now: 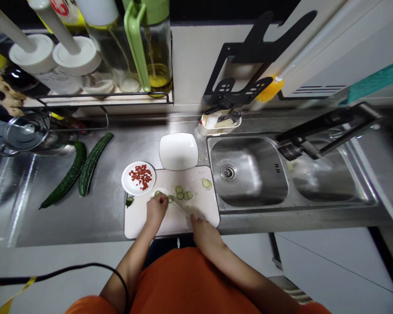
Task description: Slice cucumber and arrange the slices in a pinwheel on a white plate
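On the white cutting board (196, 209) my left hand (155, 210) presses down on a short piece of cucumber (159, 194). My right hand (203, 231) grips a knife (180, 209) whose blade angles up-left toward the left hand's fingers. Several thin cucumber slices (182, 194) lie on the board just beyond the blade, and one more slice (207, 184) sits near the board's right corner. A small green cucumber end (129, 201) rests at the board's left edge.
A round plate of chopped red pieces (139, 177) and an empty white square plate (178, 151) stand behind the board. Two whole cucumbers (80, 172) lie to the left by a pot lid (26, 131). A double sink (249, 172) with a faucet (327, 128) is on the right.
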Motion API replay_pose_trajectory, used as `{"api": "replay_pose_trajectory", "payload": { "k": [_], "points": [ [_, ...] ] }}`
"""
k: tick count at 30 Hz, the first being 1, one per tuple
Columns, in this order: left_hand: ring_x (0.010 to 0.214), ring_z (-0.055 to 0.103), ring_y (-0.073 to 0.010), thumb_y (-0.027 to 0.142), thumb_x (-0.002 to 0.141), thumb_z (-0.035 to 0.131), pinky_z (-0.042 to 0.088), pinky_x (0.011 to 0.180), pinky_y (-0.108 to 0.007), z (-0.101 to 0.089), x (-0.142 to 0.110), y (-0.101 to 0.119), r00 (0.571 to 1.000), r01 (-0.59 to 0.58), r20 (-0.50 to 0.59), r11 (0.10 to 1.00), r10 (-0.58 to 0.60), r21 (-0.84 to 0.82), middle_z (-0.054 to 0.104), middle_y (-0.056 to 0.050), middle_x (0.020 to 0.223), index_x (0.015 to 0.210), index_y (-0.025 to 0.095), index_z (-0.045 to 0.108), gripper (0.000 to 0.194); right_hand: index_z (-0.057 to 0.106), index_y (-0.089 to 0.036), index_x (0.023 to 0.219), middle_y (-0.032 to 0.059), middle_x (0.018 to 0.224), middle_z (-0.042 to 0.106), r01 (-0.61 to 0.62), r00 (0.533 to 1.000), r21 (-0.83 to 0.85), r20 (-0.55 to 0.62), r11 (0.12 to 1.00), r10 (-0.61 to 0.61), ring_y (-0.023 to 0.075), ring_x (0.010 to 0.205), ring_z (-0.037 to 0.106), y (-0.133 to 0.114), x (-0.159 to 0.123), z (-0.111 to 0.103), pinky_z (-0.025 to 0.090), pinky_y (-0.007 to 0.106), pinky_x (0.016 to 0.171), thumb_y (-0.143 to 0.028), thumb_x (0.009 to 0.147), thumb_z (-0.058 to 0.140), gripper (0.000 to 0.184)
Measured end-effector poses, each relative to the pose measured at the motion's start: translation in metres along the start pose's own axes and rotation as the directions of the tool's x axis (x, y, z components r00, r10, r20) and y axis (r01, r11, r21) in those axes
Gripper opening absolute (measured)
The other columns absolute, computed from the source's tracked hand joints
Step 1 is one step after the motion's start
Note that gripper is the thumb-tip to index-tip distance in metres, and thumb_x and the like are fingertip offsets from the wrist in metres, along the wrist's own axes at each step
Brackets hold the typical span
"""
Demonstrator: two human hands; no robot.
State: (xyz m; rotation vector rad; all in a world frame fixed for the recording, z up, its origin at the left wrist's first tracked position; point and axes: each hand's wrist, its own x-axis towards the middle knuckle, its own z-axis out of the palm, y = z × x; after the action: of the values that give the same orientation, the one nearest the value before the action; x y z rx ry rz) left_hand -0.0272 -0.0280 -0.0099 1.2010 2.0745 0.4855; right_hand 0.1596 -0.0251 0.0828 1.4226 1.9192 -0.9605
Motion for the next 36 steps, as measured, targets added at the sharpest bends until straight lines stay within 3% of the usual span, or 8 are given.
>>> {"api": "replay_pose_trajectory", "payload": {
  "k": [13, 22, 29, 36],
  "points": [
    [0.065, 0.061, -0.0127, 0.022, 0.078, 0.054, 0.038, 0.066, -0.022, 0.0, 0.002, 0.001, 1.0, 0.019, 0.015, 1.0, -0.019, 0.003, 0.068, -0.001, 0.069, 0.073, 0.021, 0.068, 0.015, 0.054, -0.013, 0.117, 0.0165, 0.103, 0.065, -0.015, 0.999, 0.02, 0.037, 1.0, 0.014, 0.0246, 0.095, 0.064, -0.01, -0.003, -0.011, 0.048, 0.029, 0.07, -0.001, 0.085, 0.026, 0.043],
    [0.062, 0.059, -0.0118, 0.026, 0.077, 0.055, 0.038, 0.065, -0.022, -0.004, 0.0, 0.007, 0.999, 0.042, 0.031, 0.999, -0.042, -0.022, 0.066, 0.001, 0.066, 0.069, 0.021, 0.066, 0.014, 0.054, -0.013, 0.116, 0.0134, 0.103, 0.066, -0.024, 0.997, 0.055, 0.075, 0.998, 0.02, 0.0231, 0.096, 0.063, 0.012, -0.011, -0.001, 0.045, 0.029, 0.072, 0.0, 0.083, 0.026, 0.045],
    [0.063, 0.059, -0.0117, 0.032, 0.079, 0.053, 0.04, 0.065, -0.021, -0.02, -0.004, 0.001, 0.991, 0.054, -0.119, 0.997, -0.059, -0.046, 0.068, 0.002, 0.069, 0.075, 0.021, 0.068, 0.019, 0.054, -0.012, 0.118, 0.0148, 0.105, 0.067, -0.052, 0.993, 0.048, 0.113, 0.998, 0.046, 0.0236, 0.096, 0.064, 0.015, -0.015, -0.006, 0.045, 0.029, 0.073, 0.003, 0.08, 0.027, 0.049],
    [0.064, 0.058, -0.0142, 0.032, 0.08, 0.052, 0.04, 0.065, -0.024, -0.027, 0.002, -0.009, 0.972, 0.075, -0.227, 0.993, -0.053, 0.093, 0.068, -0.001, 0.073, 0.084, 0.022, 0.069, 0.021, 0.054, -0.012, 0.117, 0.0141, 0.1, 0.068, -0.016, 0.997, 0.045, 0.073, 0.999, 0.013, 0.0243, 0.093, 0.065, 0.02, -0.011, 0.001, 0.046, 0.03, 0.07, 0.004, 0.079, 0.027, 0.049]
  ]
}}
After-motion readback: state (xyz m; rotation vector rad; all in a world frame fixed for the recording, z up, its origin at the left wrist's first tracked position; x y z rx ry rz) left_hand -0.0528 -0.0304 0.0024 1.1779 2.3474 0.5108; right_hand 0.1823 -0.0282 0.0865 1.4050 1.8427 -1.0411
